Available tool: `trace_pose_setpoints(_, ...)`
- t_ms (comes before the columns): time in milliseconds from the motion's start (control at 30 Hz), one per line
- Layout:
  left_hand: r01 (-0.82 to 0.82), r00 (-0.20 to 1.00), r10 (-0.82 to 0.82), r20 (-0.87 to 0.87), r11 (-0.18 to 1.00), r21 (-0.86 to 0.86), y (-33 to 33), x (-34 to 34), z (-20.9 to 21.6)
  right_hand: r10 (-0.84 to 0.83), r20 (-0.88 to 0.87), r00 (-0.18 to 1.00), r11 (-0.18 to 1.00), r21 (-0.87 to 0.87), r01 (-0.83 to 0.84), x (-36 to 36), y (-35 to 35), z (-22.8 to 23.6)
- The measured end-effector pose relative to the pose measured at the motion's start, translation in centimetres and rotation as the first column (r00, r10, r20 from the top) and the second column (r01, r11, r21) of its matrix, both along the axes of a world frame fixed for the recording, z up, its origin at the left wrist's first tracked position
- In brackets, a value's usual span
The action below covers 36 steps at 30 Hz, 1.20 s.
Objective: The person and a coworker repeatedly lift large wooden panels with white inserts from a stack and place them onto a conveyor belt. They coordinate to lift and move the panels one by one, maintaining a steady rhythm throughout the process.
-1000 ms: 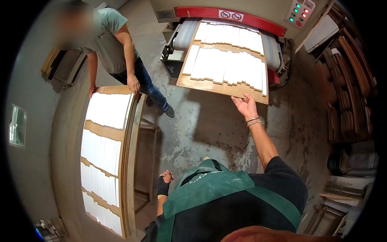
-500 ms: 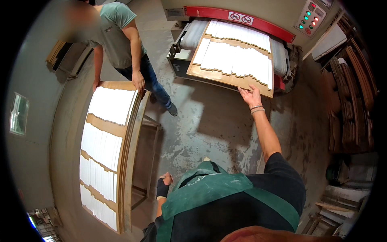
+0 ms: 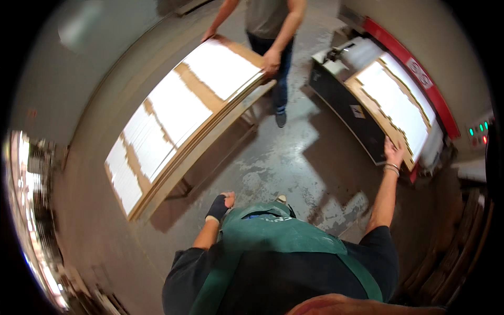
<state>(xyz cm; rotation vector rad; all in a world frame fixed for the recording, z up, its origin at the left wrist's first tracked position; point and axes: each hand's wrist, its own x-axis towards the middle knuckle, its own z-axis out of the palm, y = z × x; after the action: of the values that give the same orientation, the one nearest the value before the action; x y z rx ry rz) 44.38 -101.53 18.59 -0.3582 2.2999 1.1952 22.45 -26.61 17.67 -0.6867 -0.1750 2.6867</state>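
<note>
— Patchy grey floor [image 3: 294, 173] underfoot, seen from the head view. Where to find the board [image 3: 377, 115]?

— Over on the right, lying across the belt [image 3: 365, 52], with white strips [image 3: 399, 100] on top in uneven rows and the far side close to the red bar [image 3: 442, 106].

— And the right hand [image 3: 394, 151]?

— Gripping the near edge of the board, toward the right-hand corner.

— Left hand [image 3: 226, 202]?

— Down beside the apron [image 3: 278, 231], apart from both board and worktop [image 3: 226, 129]. Can't tell whether open or closed; nothing visible in the grasp.

— Anything to mind on the left?

— Yes: a co-worker's hands [image 3: 270, 61] on the far end of a pile [image 3: 198, 88], over on the worktop. Wise to leave room there.

— So how to handle the board well?

— Probably by holding level and square to the belt, to avoid sliding any loose strips. Likely to skew with just one hand near a corner; worth bringing the left across if needed.

— And near the machine?

— Best to stay at the near edge, well back from the red bar, and move slowly, looking straight at the board.
</note>
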Motion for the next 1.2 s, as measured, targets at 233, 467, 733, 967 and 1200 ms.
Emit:
trace_pose_setpoints(233,-0.190,0.981,0.189,0.048,0.981,0.029,0.4,4.4,0.1,0.093,0.107,0.990,0.987,0.124,-0.106,0.8,4.7,2.9)
trace_pose_setpoints(467,-0.291,0.954,0.273,-0.125,0.943,-0.159,-2.9,6.9,-2.7,0.122,0.260,0.958,0.858,0.458,-0.234,-0.2,0.5,2.6)
trace_pose_setpoints(733,-0.447,0.766,0.503,-0.400,0.864,0.231,-15.9,0.4,5.3,0.765,0.402,0.503,0.517,0.083,-0.852,16.1,-19.9,-8.0)
trace_pose_setpoints(967,-0.496,0.702,0.245,-0.668,0.842,-0.213,-30.6,-5.9,11.0,0.954,0.274,0.125,0.139,-0.030,-0.990,21.5,-47.1,0.8)
trace_pose_setpoints(1200,-0.757,0.572,0.681,-0.456,0.653,0.027,-35.6,-14.4,7.5,0.983,0.151,-0.107,-0.107,-0.010,-0.994,21.9,-57.8,4.6)
